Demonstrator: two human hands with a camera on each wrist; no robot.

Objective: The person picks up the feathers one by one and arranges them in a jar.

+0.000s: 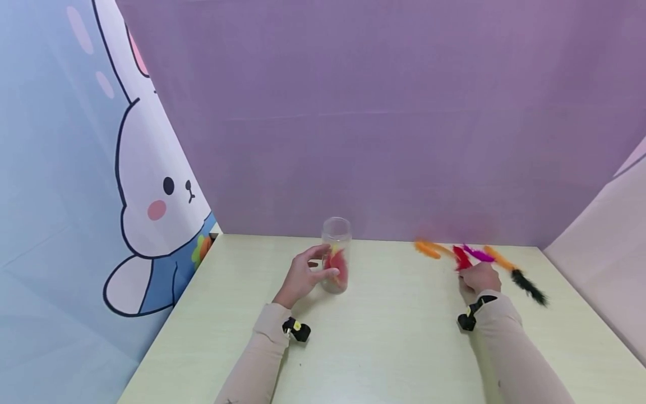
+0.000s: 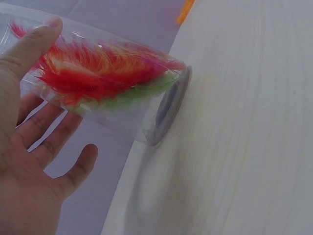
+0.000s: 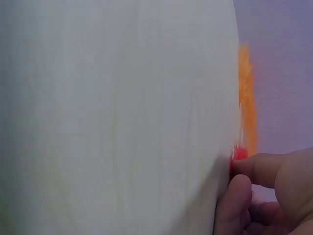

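Observation:
A clear jar (image 1: 336, 231) stands upright on the table, with red, yellow-orange and green feathers (image 2: 102, 68) inside. My left hand (image 1: 301, 276) holds it from the side; in the left wrist view the thumb (image 2: 36, 45) lies across one side and several fingers reach round the other. Over on the right, my right hand (image 1: 481, 278) pinches a red feather (image 1: 461, 258) between thumb and index finger. Most of that feather is hidden by the fingers in the right wrist view, where only a red tuft (image 3: 239, 152) shows.
Around the right hand lie an orange feather (image 1: 428, 248), a magenta feather (image 1: 478, 254), another orange feather (image 1: 499, 258) and a black feather (image 1: 527, 287). A purple cloth wall (image 1: 373, 123) rises behind the pale table (image 1: 383, 336). A rabbit-print curtain (image 1: 60, 196) hangs at left.

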